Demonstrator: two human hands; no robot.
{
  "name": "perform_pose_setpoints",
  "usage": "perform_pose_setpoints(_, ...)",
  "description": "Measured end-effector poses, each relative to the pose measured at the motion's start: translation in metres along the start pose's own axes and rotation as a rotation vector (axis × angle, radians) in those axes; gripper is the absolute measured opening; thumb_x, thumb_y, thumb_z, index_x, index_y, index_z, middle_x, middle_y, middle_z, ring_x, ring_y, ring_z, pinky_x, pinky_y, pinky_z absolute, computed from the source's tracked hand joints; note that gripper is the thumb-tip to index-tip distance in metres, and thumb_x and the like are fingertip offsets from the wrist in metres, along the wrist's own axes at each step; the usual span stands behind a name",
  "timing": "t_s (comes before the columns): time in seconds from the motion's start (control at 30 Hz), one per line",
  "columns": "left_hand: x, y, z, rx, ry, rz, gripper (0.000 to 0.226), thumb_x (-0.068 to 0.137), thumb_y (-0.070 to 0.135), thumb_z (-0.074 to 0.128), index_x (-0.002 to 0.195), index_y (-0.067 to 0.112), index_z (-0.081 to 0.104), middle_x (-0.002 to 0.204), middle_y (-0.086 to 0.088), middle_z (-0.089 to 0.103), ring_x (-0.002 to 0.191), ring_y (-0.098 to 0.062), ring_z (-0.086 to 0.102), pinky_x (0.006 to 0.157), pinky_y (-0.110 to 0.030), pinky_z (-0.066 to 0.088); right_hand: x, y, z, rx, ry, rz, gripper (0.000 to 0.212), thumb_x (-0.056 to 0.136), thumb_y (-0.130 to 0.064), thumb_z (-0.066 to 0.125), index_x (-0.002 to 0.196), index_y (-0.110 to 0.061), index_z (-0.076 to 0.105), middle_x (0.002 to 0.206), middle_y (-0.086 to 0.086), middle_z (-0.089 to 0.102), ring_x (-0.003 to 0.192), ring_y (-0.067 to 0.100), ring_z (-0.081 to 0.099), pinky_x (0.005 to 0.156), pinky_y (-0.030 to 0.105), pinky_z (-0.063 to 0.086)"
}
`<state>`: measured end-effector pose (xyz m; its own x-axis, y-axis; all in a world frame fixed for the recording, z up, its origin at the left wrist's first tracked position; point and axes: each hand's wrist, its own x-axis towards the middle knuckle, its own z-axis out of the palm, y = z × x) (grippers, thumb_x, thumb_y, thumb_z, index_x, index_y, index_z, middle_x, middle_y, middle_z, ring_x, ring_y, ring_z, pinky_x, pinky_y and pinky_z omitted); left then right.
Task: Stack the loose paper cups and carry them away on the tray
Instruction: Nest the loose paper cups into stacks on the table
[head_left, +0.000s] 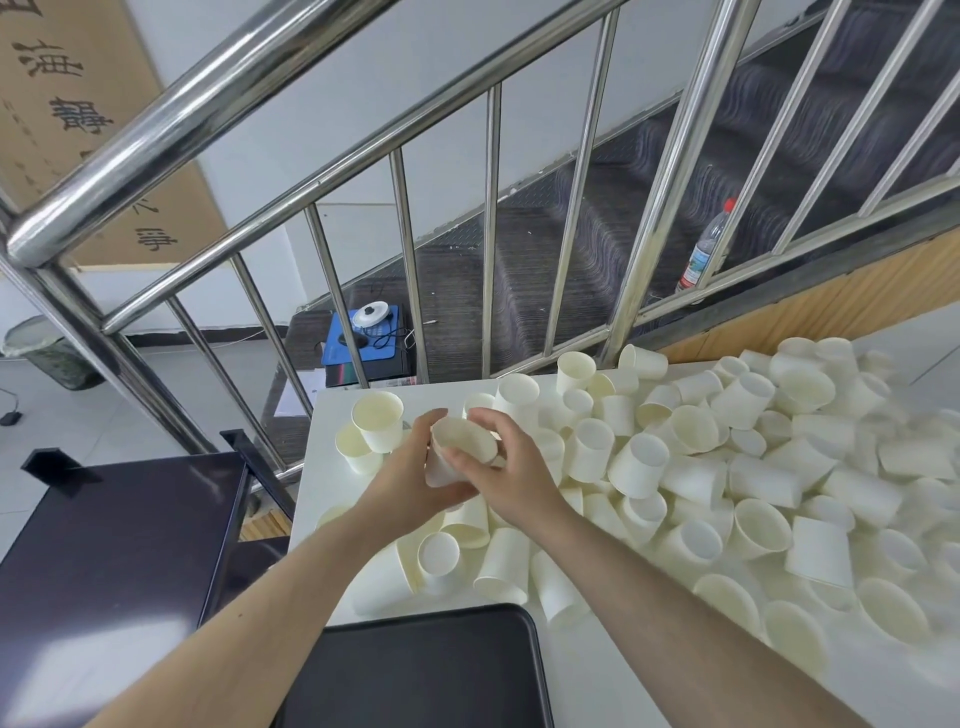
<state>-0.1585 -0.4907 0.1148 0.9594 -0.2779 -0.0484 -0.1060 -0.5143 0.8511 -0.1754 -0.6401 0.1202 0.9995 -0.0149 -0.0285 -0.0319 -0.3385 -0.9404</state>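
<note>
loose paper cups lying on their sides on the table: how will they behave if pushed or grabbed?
The loose paper cups look thin-walled and empty, so probably very light: a nudge would likely scatter them. Many lie on their sides; being tapered, they would tend to roll in a curve. The cup held between the left hand and right hand would probably dent if squeezed hard.

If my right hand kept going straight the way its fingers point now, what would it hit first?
Probably the left hand: the right hand points left across the held paper cup, which both hands already grip. Depth is unclear.
</note>
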Motion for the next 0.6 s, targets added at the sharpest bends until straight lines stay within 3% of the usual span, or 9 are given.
perform_pose_setpoints(0.1, -0.001, -0.002, -0.001, 0.032, -0.025, 0.004, 0.091, 0.072, 0.032, 0.081, 0.144, 0.031, 0.025, 0.118, 0.007, 0.057, 0.109, -0.013, 0.055, 0.095, -0.028, 0.044, 0.0, 0.004, 0.002, -0.006, -0.033, 0.006, 0.057, 0.083, -0.036, 0.072, 0.134, -0.024, 0.049, 0.133, -0.017, 0.052, 0.125, -0.002, 0.044, 0.101, 0.016, 0.036)
perform_pose_setpoints(0.23, -0.002, -0.006, -0.001, 0.107, -0.005, 0.011, 0.075, 0.072, 0.027, 0.08, 0.135, 0.028, 0.039, 0.117, 0.008, 0.058, 0.108, -0.015, 0.057, 0.091, -0.028, 0.047, -0.001, 0.008, 0.001, -0.061, -0.076, -0.037, 0.048, 0.087, -0.035, 0.067, 0.131, -0.024, 0.052, 0.128, -0.016, 0.055, 0.116, 0.002, 0.051, 0.094, 0.021, 0.044)
perform_pose_setpoints(0.4, 0.0, -0.022, -0.011, 0.09, 0.056, -0.063, 0.082, 0.068, 0.023, 0.083, 0.132, 0.03, 0.034, 0.117, 0.01, 0.054, 0.104, -0.017, 0.053, 0.084, -0.024, 0.04, 0.029, 0.01, -0.037, -0.509, 0.289, -0.429, 0.04, 0.084, -0.027, 0.065, 0.12, -0.013, 0.061, 0.123, 0.002, 0.058, 0.113, 0.022, 0.052, 0.095, 0.033, 0.045)
perform_pose_setpoints(0.5, 0.002, -0.027, -0.016, 0.067, 0.074, -0.088, 0.078, 0.067, 0.02, 0.084, 0.128, 0.028, 0.037, 0.118, 0.01, 0.053, 0.103, -0.017, 0.053, 0.08, -0.022, 0.04, 0.054, 0.005, -0.054, -0.818, 0.218, -0.301, 0.062, 0.082, -0.039, 0.068, 0.137, -0.018, 0.048, 0.135, 0.007, 0.046, 0.124, 0.028, 0.042, 0.096, 0.04, 0.044)
perform_pose_setpoints(0.6, 0.007, -0.029, -0.016, 0.047, 0.079, -0.11, 0.077, 0.068, 0.019, 0.084, 0.129, 0.028, 0.038, 0.118, 0.008, 0.054, 0.104, -0.017, 0.053, 0.083, -0.024, 0.041, 0.071, 0.005, -0.053, -0.917, 0.059, -0.135, 0.077, 0.081, -0.049, 0.067, 0.146, -0.026, 0.034, 0.144, 0.005, 0.034, 0.134, 0.027, 0.03, 0.097, 0.04, 0.042)
